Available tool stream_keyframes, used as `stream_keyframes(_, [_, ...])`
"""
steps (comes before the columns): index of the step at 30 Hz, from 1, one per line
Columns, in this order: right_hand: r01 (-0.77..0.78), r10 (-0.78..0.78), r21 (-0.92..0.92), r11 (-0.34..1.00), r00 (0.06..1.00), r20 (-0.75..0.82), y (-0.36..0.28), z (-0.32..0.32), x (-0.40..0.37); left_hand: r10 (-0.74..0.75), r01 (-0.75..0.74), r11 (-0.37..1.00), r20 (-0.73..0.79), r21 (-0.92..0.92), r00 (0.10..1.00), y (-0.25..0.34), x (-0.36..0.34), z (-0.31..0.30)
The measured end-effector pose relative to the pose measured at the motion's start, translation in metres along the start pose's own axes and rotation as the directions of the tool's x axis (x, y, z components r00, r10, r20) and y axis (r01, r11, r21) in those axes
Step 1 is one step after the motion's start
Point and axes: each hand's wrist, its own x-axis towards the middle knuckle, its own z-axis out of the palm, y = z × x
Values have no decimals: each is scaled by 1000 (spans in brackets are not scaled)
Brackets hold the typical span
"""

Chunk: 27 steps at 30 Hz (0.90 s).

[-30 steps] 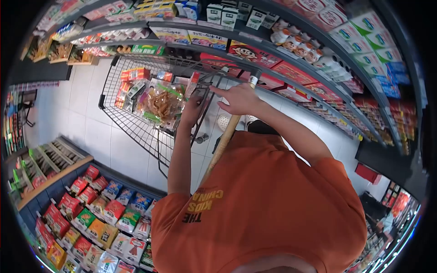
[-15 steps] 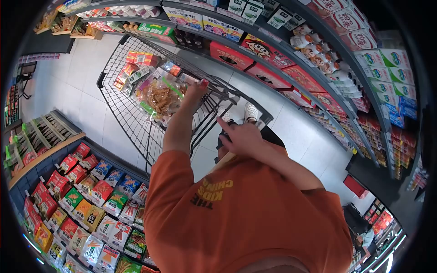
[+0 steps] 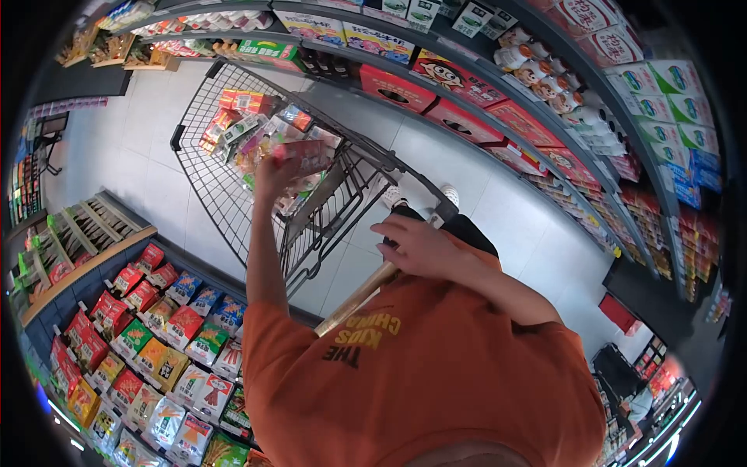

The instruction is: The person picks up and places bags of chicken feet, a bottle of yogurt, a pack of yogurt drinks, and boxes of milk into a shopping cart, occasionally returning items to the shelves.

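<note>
My left hand (image 3: 272,177) is over the shopping cart (image 3: 226,204), its fingers closed on a red package (image 3: 311,158) whose kind I cannot make out. Under and around that package lies a pile of groceries, with small red-and-yellow boxes (image 3: 243,101) at its far side and clear plastic packs partly covered by my hand. My right hand (image 3: 420,245) lies across the cart handle (image 3: 362,298) near my waist, fingers loosely bent over it. Something dark shows beneath those fingers, mostly hidden.
Along the right run shelves with red drink cartons (image 3: 397,89), small bottles (image 3: 537,74) and white-and-green packs (image 3: 657,89). At the lower left, a slanted rack (image 3: 175,253) carries rows of bagged snacks (image 3: 159,362). Pale floor tiles (image 3: 148,148) show between them.
My left hand has moved left from the cart's near right corner over the pile, carrying the red package. My right index finger, earlier stretched forward, is now more bent.
</note>
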Motion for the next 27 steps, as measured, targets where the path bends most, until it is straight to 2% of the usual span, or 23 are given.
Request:
stream_keyframes(2, [-51, 50, 103, 993, 999, 7, -1, -13, 2, -90, 74, 980, -80, -185, 993, 77, -54, -26])
stream_keyframes(4, [-94, 106, 213, 972, 993, -48, -2, -33, 7, -55, 18, 956, -119, -292, 991, 127, -97, -41])
stream_keyframes(8, [-81, 204, 457, 886, 952, -228, 9, -67, 23, 46, -101, 859, -120, -502, 992, 164, -146, -28])
stream_keyframes(11, [-58, 168, 667, 743, 980, -102, 6, -110, 20, 79, -77, 825, -21, -560, 997, 171, -151, 19])
stream_keyframes(12, [-174, 283, 743, 647, 959, -21, 4, -126, 12, 81, -47, 796, 29, -604, 996, 172, -150, 38])
stream_keyframes(14, [-163, 306, 694, 701, 948, -87, 18, -153, -12, 146, -66, 837, 104, -543, 984, 211, -157, 75])
stream_keyframes(15, [-158, 334, 714, 682, 936, -112, 20, -164, -25, 176, -80, 856, 142, -510, 974, 227, -159, 91])
stream_keyframes(18, [-147, 328, 642, 753, 929, -172, 57, -186, -67, 268, -131, 877, 244, -462, 932, 252, -156, 138])
stream_keyframes(19, [-100, 306, 685, 722, 934, -185, 62, -194, -81, 285, -180, 910, 251, -373, 925, 267, -161, 150])
stream_keyframes(22, [77, 187, 564, 822, 900, -395, 84, -210, -123, 412, -438, 899, 318, 11, 854, 299, -161, 187])
stream_keyframes(24, [48, 242, 561, 826, 870, -431, 94, -225, -150, 415, -396, 910, 289, -125, 863, 313, -160, 223])
stream_keyframes(26, [-19, 343, 614, 789, 842, -416, 106, -243, -182, 403, -275, 874, 280, -401, 871, 314, -146, 270])
stream_keyframes(27, [-63, 413, 676, 735, 832, -372, 131, -246, -199, 358, -218, 896, 339, -388, 870, 321, -141, 291])
